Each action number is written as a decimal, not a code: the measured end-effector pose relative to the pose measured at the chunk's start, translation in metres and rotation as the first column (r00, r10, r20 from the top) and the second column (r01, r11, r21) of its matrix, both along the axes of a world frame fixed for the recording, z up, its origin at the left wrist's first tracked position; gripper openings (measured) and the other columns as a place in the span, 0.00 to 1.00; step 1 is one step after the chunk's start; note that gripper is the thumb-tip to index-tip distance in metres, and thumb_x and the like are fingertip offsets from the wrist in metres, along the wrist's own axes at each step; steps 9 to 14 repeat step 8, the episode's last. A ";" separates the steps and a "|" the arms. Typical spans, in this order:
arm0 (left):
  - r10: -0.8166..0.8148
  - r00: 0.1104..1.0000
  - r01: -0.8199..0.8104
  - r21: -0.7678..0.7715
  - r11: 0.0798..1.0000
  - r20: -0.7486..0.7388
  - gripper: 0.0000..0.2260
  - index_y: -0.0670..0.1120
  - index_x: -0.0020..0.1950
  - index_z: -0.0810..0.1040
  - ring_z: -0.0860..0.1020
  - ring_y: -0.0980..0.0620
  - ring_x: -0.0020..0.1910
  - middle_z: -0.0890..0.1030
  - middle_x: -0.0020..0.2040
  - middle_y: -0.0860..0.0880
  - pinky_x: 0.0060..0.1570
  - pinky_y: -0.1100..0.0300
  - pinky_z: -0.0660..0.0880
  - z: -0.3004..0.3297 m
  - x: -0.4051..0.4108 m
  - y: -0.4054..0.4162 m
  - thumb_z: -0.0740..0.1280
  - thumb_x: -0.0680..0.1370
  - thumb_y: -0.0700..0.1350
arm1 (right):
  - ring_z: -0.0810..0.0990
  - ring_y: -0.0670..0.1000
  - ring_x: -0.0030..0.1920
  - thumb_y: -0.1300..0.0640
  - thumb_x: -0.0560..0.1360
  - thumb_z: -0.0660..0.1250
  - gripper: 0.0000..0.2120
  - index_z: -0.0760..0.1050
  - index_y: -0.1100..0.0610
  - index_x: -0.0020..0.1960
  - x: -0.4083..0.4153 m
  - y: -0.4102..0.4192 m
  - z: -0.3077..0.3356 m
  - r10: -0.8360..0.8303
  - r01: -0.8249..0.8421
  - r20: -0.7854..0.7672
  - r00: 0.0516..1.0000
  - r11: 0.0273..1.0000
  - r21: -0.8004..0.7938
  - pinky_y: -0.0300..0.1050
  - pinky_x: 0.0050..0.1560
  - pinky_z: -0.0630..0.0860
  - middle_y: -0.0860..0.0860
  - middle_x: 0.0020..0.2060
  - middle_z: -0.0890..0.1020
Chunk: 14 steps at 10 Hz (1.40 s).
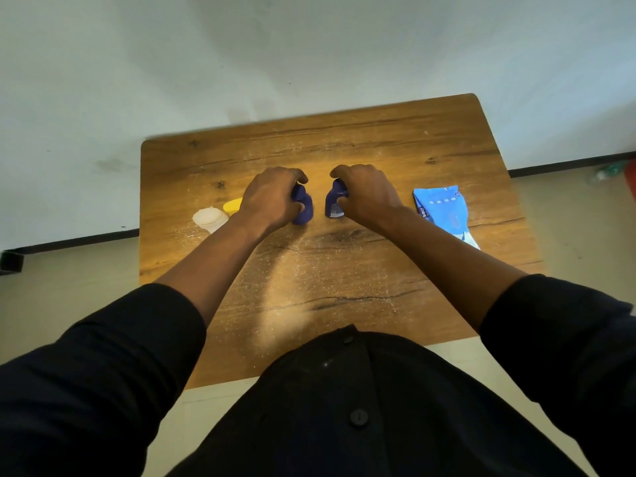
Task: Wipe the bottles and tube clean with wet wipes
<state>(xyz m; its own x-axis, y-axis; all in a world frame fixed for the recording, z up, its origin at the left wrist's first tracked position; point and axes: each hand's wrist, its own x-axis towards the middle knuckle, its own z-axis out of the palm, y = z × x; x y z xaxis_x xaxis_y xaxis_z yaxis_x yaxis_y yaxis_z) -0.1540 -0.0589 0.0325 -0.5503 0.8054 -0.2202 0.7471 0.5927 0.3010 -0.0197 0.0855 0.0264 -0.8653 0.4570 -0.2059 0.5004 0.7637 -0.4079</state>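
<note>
Two dark blue bottles stand upright side by side at the middle of the wooden table [344, 277]. My left hand [272, 197] grips the left blue bottle [304, 210] from its left side, fingers curled round it. My right hand [364, 194] grips the right blue bottle [334, 204], which has a grey label. A blue pack of wet wipes [444, 210] lies flat to the right of my right hand. A white bottle [210, 218] and a yellow tube [233, 205] lie to the left, the tube partly hidden behind my left wrist.
White powder or dust is scattered over the table top. A pale wall stands right behind the table's far edge. Tiled floor shows on both sides, with a green and red object [619, 173] on the floor at the far right.
</note>
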 end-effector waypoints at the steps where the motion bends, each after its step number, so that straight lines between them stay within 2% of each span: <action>1: -0.006 1.000 0.006 -0.001 1.000 -0.013 0.26 0.51 0.70 0.79 0.81 0.44 0.60 0.84 0.61 0.49 0.56 0.49 0.80 0.001 0.002 0.000 0.77 0.72 0.47 | 0.82 0.58 0.58 0.61 0.74 0.73 0.25 0.74 0.54 0.71 0.001 0.001 0.001 -0.009 0.009 0.006 1.000 1.000 -0.002 0.56 0.55 0.83 0.56 0.60 0.83; 3: -0.011 0.999 0.011 0.007 1.000 -0.035 0.27 0.50 0.71 0.77 0.80 0.44 0.62 0.83 0.64 0.48 0.56 0.49 0.78 -0.001 0.004 -0.002 0.77 0.73 0.47 | 0.81 0.57 0.60 0.60 0.75 0.73 0.25 0.74 0.54 0.71 0.002 0.002 0.002 -0.017 0.017 0.002 1.000 1.000 0.000 0.53 0.56 0.82 0.55 0.62 0.82; 5: 0.010 1.000 -0.010 -0.006 1.000 -0.023 0.31 0.50 0.74 0.74 0.77 0.44 0.67 0.79 0.69 0.48 0.61 0.49 0.77 0.003 0.002 -0.004 0.77 0.71 0.46 | 0.80 0.58 0.62 0.59 0.76 0.72 0.27 0.72 0.53 0.74 0.002 0.004 0.004 -0.018 0.018 -0.005 1.000 1.000 0.014 0.55 0.59 0.81 0.56 0.64 0.82; 7: 0.024 1.000 -0.024 -0.034 0.999 0.014 0.36 0.49 0.79 0.68 0.73 0.43 0.73 0.73 0.76 0.47 0.64 0.48 0.76 0.016 0.004 -0.007 0.73 0.71 0.41 | 0.79 0.58 0.64 0.52 0.78 0.71 0.27 0.69 0.51 0.75 -0.001 0.005 0.019 0.008 -0.008 0.002 1.000 0.999 0.042 0.56 0.60 0.81 0.54 0.67 0.80; 8: 0.042 0.999 -0.042 0.007 0.999 0.024 0.35 0.49 0.79 0.68 0.73 0.44 0.73 0.72 0.77 0.47 0.65 0.50 0.74 0.024 0.004 -0.007 0.71 0.72 0.43 | 0.79 0.59 0.66 0.47 0.80 0.69 0.26 0.69 0.51 0.76 -0.006 0.004 0.031 0.044 -0.043 -0.004 0.999 0.996 0.083 0.56 0.59 0.80 0.55 0.68 0.79; 14: 0.042 0.999 -0.042 0.007 0.999 0.024 0.35 0.49 0.79 0.68 0.73 0.44 0.73 0.72 0.77 0.47 0.65 0.50 0.74 0.024 0.004 -0.007 0.71 0.72 0.43 | 0.79 0.59 0.66 0.47 0.80 0.69 0.26 0.69 0.51 0.76 -0.006 0.004 0.031 0.044 -0.043 -0.004 0.999 0.996 0.083 0.56 0.59 0.80 0.55 0.68 0.79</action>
